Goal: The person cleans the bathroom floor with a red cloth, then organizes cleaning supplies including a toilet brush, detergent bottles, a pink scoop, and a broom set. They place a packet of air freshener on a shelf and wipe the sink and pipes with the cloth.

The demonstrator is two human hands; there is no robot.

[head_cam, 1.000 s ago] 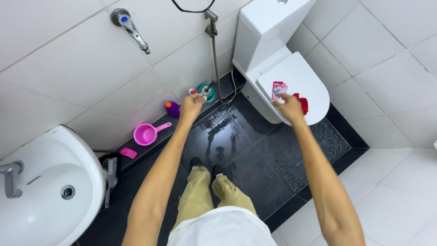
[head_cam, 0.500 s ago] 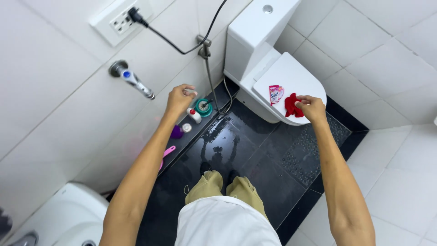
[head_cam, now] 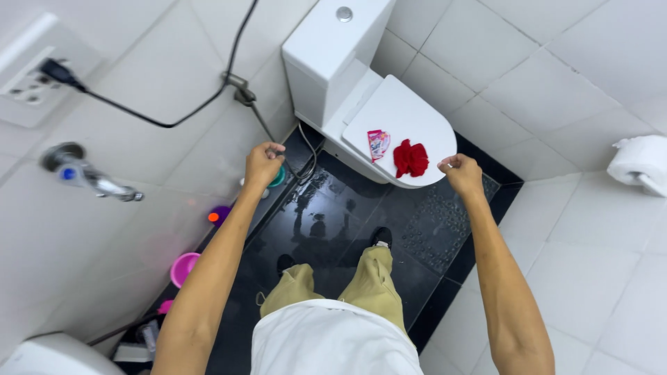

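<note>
My left hand [head_cam: 262, 165] is stretched forward with its fingers curled shut, its fingertips right beside the thin grey sprayer hose [head_cam: 258, 114] that runs down the wall. A teal container [head_cam: 278, 178] peeks out just below it. My right hand [head_cam: 460, 173] is a closed fist at the front right rim of the white toilet lid [head_cam: 399, 114], holding nothing that I can see. A crumpled red cloth [head_cam: 411, 158] lies on the lid just left of that hand, with a small pink sachet [head_cam: 379, 144] beside it.
The toilet cistern [head_cam: 326, 48] stands against the tiled wall. A wall socket with a black plug [head_cam: 48, 73] and a metal tap [head_cam: 90, 177] are on the left. A purple bottle [head_cam: 219, 216] and pink scoop [head_cam: 183, 268] sit on the wet black floor [head_cam: 326, 215]. A toilet roll [head_cam: 639, 163] hangs right.
My right hand has come off the red cloth and drawn back to the right. My left hand has closed and stayed near the hose. The view has tilted up and away from the sink.
</note>
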